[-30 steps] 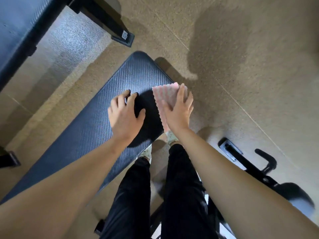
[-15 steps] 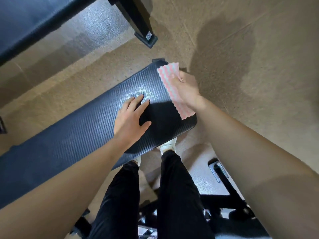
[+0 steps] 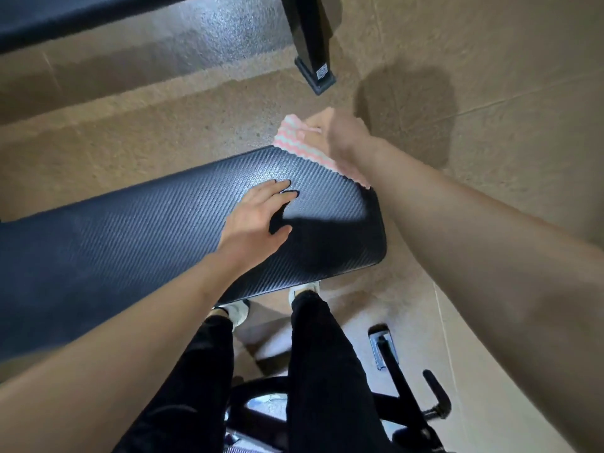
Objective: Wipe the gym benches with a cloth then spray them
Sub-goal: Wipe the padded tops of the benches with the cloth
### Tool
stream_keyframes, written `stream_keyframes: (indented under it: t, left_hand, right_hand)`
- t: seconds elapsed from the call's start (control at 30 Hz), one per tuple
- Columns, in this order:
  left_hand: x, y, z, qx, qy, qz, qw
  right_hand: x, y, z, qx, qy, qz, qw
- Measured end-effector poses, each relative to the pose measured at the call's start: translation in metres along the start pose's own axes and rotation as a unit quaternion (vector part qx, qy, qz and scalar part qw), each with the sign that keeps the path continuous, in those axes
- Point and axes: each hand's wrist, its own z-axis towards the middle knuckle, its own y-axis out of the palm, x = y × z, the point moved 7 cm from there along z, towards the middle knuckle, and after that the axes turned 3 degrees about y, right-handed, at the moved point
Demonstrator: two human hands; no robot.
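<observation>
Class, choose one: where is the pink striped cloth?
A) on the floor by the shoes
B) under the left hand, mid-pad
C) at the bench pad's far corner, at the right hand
C: the cloth overhangs the far corner of the bench pad at the right hand, while the left hand lies flat on bare pad.

This is a gym. A long padded bench (image 3: pixel 147 243) in black woven-look vinyl crosses the middle, a second bench (image 3: pixel 65 18) runs along the upper left, a black steel leg (image 3: pixel 310 37) stands at top centre on the speckled rubber floor (image 3: pixel 490 44), and a black machine frame (image 3: pixel 402 387) sits at lower right.
</observation>
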Motion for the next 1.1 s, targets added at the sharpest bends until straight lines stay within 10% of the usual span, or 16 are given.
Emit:
stream_keyframes:
  t: [0.5,0.67,0.8,0.87,1.0,1.1]
  left_hand:
    - [-0.084,-0.060,-0.079,0.116,-0.163,-0.013,0.980]
    - [-0.085,-0.046,-0.084,0.021,-0.250,0.041,0.967]
    - [-0.085,-0.039,-0.085,-0.030,-0.255,0.068,0.964]
    - [-0.085,-0.041,-0.085,-0.029,-0.255,0.072,0.964]
    - [-0.086,-0.040,-0.085,-0.027,-0.254,0.085,0.963]
    - [-0.085,-0.036,-0.087,-0.019,-0.252,0.096,0.963]
  right_hand:
    - [-0.032,-0.011,0.010,-0.149,-0.028,-0.274,0.950]
    - [-0.045,-0.042,0.022,-0.051,-0.045,-0.333,0.941]
    - [-0.076,-0.067,0.015,0.038,-0.076,-0.128,0.988]
    - [-0.082,-0.054,0.012,-0.007,-0.066,-0.045,0.997]
    - [-0.060,0.006,0.007,-0.193,-0.035,-0.303,0.933]
    - [-0.058,0.015,0.008,-0.206,-0.049,-0.299,0.931]
